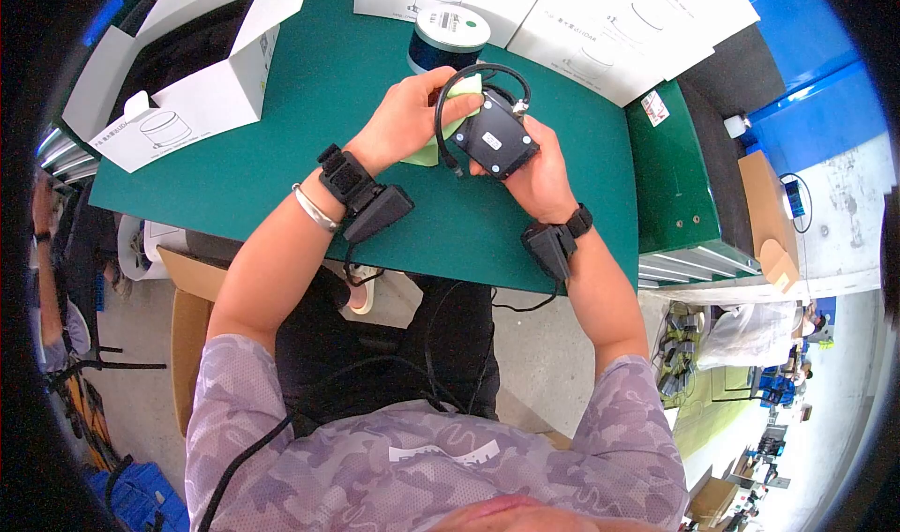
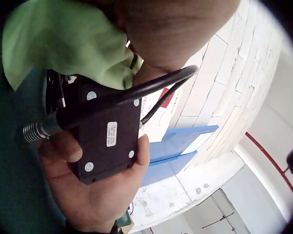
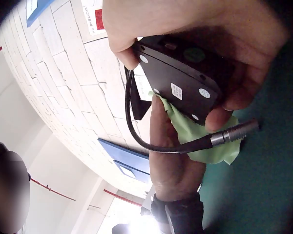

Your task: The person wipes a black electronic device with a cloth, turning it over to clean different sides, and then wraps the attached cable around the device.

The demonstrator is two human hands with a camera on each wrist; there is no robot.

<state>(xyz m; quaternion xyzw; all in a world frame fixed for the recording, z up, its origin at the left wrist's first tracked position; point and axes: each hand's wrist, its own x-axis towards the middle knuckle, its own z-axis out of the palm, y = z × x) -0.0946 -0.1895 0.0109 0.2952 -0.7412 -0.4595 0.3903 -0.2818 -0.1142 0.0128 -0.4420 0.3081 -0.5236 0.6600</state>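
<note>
A flat black box-shaped device [image 1: 506,153], with a small white label and round pale stickers on its face, is held above the green table. My right hand [image 1: 545,183] grips it by the edges, thumb and fingers on opposite sides. In my left hand [image 1: 397,121] a light green cloth [image 3: 201,140] is pinched, and fingers and cloth meet the device's edge. From the device a black cable [image 3: 136,127] loops round, ending in a ribbed metal plug [image 3: 234,133] that hangs loose in the right wrist view.
Behind my left hand stands a round sensor [image 1: 454,28] with a white top. White printed cartons [image 1: 600,28] line the table's back, and an open white box [image 1: 178,124] sits at the left. A green cabinet [image 1: 689,171] adjoins the right side of the table [image 1: 309,82].
</note>
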